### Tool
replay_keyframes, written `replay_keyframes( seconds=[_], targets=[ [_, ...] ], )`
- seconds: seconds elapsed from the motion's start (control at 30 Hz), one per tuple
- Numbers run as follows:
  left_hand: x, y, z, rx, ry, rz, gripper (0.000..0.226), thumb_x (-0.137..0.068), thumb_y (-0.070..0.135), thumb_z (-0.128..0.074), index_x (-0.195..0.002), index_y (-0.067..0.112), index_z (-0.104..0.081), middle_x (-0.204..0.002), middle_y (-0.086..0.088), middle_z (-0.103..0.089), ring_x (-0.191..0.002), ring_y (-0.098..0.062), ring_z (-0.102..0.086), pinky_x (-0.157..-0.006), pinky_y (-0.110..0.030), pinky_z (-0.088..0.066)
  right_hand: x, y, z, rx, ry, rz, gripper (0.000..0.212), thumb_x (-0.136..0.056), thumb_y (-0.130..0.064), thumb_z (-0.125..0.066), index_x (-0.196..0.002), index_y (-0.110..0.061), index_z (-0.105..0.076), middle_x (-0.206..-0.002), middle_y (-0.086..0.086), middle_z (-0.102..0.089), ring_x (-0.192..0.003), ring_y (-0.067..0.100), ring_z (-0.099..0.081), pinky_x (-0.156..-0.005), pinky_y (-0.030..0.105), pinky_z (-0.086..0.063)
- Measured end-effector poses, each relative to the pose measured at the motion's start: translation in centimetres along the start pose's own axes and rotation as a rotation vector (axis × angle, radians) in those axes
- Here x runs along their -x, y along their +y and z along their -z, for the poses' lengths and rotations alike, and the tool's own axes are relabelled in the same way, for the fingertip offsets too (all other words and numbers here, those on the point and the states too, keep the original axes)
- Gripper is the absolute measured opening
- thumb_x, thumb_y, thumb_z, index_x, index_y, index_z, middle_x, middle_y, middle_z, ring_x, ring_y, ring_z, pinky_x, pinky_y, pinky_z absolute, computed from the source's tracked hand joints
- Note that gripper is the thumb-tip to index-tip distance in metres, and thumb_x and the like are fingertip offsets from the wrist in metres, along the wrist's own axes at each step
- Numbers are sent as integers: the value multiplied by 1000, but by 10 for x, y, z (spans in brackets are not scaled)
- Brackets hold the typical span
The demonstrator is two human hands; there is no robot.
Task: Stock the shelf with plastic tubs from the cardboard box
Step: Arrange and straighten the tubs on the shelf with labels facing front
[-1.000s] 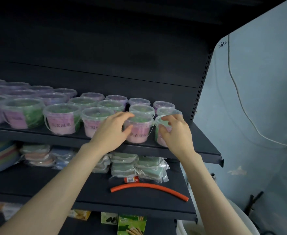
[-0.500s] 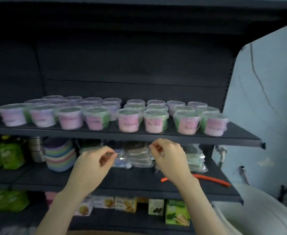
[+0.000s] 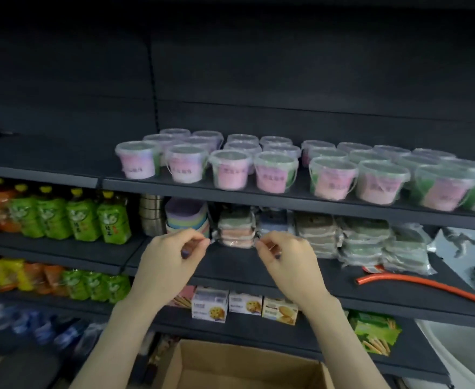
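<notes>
Several clear plastic tubs [image 3: 232,170] with pink labels stand in rows on the dark upper shelf [image 3: 258,195], filling its middle and right. My left hand [image 3: 170,261] and my right hand [image 3: 288,261] hover side by side below that shelf, in front of the shelf underneath. The fingers of both hands are loosely curled, and neither holds anything. At the bottom edge, between my forearms, the open cardboard box [image 3: 244,366] shows part of its brown inside, with no tub visible in it.
Green and orange drink bottles [image 3: 82,217] fill the left shelves. Stacked pastel bowls [image 3: 186,217], wrapped sponge packs [image 3: 365,240] and an orange hose [image 3: 415,283] lie on the middle shelf. Biscuit boxes [image 3: 244,303] stand lower. A white basin [image 3: 460,352] sits at the right.
Both hands have let go of the front tubs on the upper shelf and dropped below it. The view has pulled back and down, bringing the left shelves and the cardboard box into sight.
</notes>
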State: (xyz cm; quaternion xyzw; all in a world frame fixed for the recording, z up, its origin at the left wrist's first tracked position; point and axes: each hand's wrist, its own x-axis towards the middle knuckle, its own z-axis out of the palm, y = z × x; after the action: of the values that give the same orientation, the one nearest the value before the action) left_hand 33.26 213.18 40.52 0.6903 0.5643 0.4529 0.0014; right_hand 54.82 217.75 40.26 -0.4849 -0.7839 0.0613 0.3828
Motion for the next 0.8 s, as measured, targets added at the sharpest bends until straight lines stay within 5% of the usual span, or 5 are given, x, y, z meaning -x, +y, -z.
replay_keyframes(
  seconds=[0.53, 0.8],
  targets=[
    [-230, -157, 77, -100, 90, -98, 7, -84, 20, -64, -81, 15, -69, -76, 7, -64, -73, -14, -61, -68, -40, -52, -277, -82, -105, -45, 160, 109, 15, -87, -22, -57, -84, -10, -67, -76, 6, -68, -72, 27, -61, -66, 39, -49],
    [-362, -256, 64, -39, -145, -58, 6, -83, 27, -65, -85, 22, -69, -82, 9, -66, -79, -11, -63, -77, -38, -53, -392, -87, -164, 57, 95, -42, 13, -86, -27, -56, -86, -19, -67, -84, 3, -70, -81, 27, -61, -73, 37, -50]
  ],
)
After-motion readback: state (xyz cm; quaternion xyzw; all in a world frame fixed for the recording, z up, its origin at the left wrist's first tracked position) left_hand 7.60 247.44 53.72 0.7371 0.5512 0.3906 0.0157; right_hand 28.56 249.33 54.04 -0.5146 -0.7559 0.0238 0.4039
